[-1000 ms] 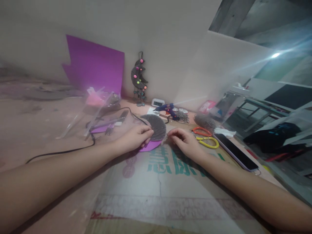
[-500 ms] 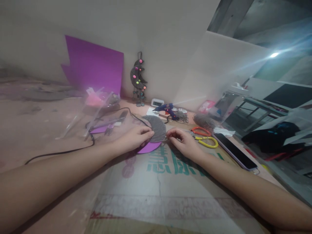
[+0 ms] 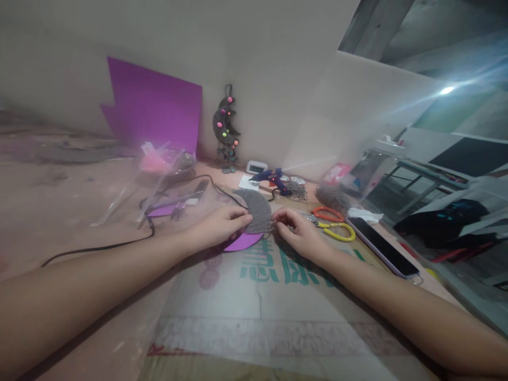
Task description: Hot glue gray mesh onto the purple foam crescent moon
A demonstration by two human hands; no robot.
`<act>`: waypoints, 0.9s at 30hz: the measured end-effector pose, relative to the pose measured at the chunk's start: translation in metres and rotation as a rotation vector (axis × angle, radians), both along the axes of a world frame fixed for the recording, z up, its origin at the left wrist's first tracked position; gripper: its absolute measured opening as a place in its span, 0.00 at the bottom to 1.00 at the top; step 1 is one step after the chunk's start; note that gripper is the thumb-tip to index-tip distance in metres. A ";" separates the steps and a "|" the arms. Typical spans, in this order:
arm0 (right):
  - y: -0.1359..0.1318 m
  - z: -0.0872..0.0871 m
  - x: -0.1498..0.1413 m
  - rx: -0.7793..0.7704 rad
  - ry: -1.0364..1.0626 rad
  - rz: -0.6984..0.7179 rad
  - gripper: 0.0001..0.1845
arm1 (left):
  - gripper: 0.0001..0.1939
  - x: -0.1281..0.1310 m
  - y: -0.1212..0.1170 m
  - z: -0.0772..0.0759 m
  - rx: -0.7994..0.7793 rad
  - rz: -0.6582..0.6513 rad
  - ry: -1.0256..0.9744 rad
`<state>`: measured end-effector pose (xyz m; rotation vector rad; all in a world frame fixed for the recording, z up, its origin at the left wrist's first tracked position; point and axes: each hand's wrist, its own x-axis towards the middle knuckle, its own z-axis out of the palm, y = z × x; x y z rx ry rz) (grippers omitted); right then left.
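A curved purple sheet piece (image 3: pixel 244 243), partly wrapped in grey yarn (image 3: pixel 257 209), lies on the printed cardboard in front of me. My left hand (image 3: pixel 230 223) grips its left side, thumb and fingers closed on the wrapped part near the bare purple end. At the right edge of the wrapping, my right hand (image 3: pixel 293 228) is closed in a pinch. A thin grey strand shows by its fingertips, close to the wrapped edge. The curled fingers hide most of that strand.
Right of my hands lie scissors with orange handles (image 3: pixel 327 214), a yellow-handled tool (image 3: pixel 339 231) and a phone (image 3: pixel 383 246). Behind are a blue glue gun (image 3: pixel 270 179), a yarn ball (image 3: pixel 332 197) and a small clock (image 3: pixel 256 167). A decorated crescent (image 3: pixel 222 126) and purple sheet (image 3: pixel 159 106) lean against the wall.
The wrapped piece sits very slightly lower in view. Both hands keep nearly the same place and the same hold.
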<state>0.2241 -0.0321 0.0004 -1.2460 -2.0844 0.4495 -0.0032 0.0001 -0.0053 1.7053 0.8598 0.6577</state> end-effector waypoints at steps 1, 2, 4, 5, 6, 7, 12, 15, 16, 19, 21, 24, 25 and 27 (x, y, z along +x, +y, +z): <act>0.000 0.000 0.000 0.012 -0.017 -0.002 0.08 | 0.15 0.000 0.000 0.000 -0.002 -0.001 0.000; -0.001 0.000 0.000 0.027 -0.034 -0.001 0.09 | 0.15 0.000 -0.001 0.001 -0.001 -0.002 0.002; -0.001 0.001 0.000 0.058 -0.065 0.012 0.09 | 0.15 0.000 -0.002 0.001 0.007 -0.002 0.010; -0.002 0.002 -0.001 0.074 -0.075 0.024 0.09 | 0.15 0.000 -0.002 0.002 0.013 -0.001 0.015; -0.002 0.002 -0.001 0.090 -0.081 0.036 0.10 | 0.16 -0.001 -0.002 0.002 0.020 -0.001 0.020; -0.002 0.003 -0.001 0.103 -0.085 0.045 0.10 | 0.16 -0.001 -0.003 0.002 0.024 0.000 0.023; -0.002 0.004 0.000 0.071 -0.069 0.025 0.09 | 0.16 0.000 -0.003 0.003 0.017 -0.007 0.019; -0.003 0.004 0.001 0.035 -0.046 0.001 0.09 | 0.16 0.000 -0.003 0.002 0.009 -0.001 0.025; -0.003 0.004 0.001 0.033 -0.037 -0.001 0.09 | 0.16 0.000 -0.003 0.002 0.006 -0.001 0.026; -0.004 0.002 0.002 0.026 -0.017 -0.012 0.09 | 0.16 0.000 -0.002 0.002 0.010 -0.005 0.025; -0.003 0.000 0.003 -0.001 0.000 -0.017 0.09 | 0.16 0.000 -0.002 0.002 0.020 -0.005 0.026; -0.001 -0.003 0.004 -0.043 0.047 -0.003 0.09 | 0.16 0.001 -0.001 0.001 0.024 0.001 0.034; 0.000 -0.003 0.004 -0.052 0.069 0.002 0.09 | 0.16 0.001 -0.001 0.001 0.021 0.001 0.038; 0.001 -0.004 0.004 -0.078 0.122 0.005 0.08 | 0.16 0.001 0.000 0.000 0.020 0.002 0.046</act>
